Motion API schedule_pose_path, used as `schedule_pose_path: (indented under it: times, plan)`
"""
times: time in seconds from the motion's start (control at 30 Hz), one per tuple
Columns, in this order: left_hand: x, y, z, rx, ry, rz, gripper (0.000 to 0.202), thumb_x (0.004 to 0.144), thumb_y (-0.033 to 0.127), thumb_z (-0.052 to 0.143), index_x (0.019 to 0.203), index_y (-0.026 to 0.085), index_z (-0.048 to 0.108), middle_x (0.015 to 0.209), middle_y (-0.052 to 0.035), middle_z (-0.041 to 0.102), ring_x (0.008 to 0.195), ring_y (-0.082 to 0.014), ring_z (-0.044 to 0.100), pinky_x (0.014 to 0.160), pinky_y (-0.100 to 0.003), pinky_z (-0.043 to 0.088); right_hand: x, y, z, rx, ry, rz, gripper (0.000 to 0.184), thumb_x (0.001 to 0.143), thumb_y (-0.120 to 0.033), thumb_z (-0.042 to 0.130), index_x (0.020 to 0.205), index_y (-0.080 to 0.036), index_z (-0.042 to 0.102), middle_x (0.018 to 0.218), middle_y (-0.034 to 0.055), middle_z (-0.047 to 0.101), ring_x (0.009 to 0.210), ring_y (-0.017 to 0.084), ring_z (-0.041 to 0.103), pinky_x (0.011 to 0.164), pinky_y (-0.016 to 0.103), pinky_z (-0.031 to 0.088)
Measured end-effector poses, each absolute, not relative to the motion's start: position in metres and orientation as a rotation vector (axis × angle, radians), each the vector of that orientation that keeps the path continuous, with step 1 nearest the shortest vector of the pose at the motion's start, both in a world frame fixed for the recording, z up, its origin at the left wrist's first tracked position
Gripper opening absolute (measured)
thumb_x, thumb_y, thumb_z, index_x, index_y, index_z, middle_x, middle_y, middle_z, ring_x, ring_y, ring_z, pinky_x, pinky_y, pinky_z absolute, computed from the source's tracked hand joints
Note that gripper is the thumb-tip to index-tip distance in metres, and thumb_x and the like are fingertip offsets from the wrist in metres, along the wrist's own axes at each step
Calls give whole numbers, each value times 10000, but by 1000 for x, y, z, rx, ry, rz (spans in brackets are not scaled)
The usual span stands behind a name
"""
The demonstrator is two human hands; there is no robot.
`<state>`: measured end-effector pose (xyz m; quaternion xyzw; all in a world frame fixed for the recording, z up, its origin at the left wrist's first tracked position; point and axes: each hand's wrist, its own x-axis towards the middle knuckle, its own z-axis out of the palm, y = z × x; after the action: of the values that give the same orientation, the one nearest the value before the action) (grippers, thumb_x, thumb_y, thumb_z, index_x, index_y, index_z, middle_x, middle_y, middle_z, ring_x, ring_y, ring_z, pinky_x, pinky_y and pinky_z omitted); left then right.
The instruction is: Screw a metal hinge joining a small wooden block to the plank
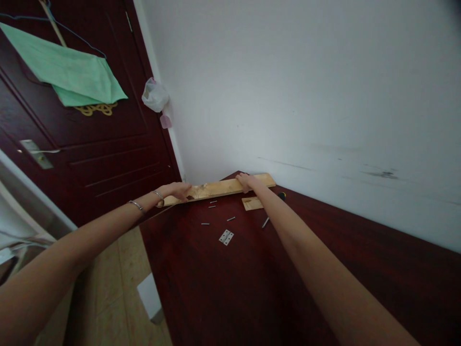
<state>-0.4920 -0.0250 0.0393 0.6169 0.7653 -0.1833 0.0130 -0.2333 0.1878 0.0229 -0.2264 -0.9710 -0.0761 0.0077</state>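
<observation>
A long pale wooden plank (219, 188) lies along the far edge of a dark red table (273, 288), close to the white wall. My left hand (179, 191) grips its left end, fingers curled over the wood. My right hand (245, 181) is closed over the plank nearer its right end. A small silver hinge (226, 237) lies on the table in front of the plank, with several short screws (231, 218) scattered around it. A small wooden block (252, 203) sits beside my right forearm.
A screwdriver (267, 220) with a dark and yellow handle lies partly hidden behind my right arm. A dark red door (82, 144) with a metal handle stands at the left, a green cloth (68, 74) hanging on it. A white bag (155, 95) hangs by the frame.
</observation>
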Motion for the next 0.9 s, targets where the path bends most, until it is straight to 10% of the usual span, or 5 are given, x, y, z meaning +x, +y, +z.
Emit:
schedule_pose_path:
  times: [0.47, 0.9]
  plan:
    - [-433, 48, 157, 2663, 2400, -760, 739, 593, 222, 723, 1259, 100, 426, 1225, -168, 517, 1105, -282, 503, 913, -320, 373, -80, 133, 124, -738, -2763, -539, 705, 580, -467, 748, 1098, -41, 531, 1159, 203, 503, 1088, 329, 475, 863, 400, 451]
    - [-246, 154, 178, 3216, 1660, -642, 661, 628, 26, 645, 1239, 165, 435, 1281, -99, 516, 1208, -229, 445, 1070, -380, 177, 51, 4, 100, -1506, -2544, -193, 750, 624, -569, 694, 1120, -36, 515, 1114, 226, 525, 1030, 367, 507, 838, 443, 461]
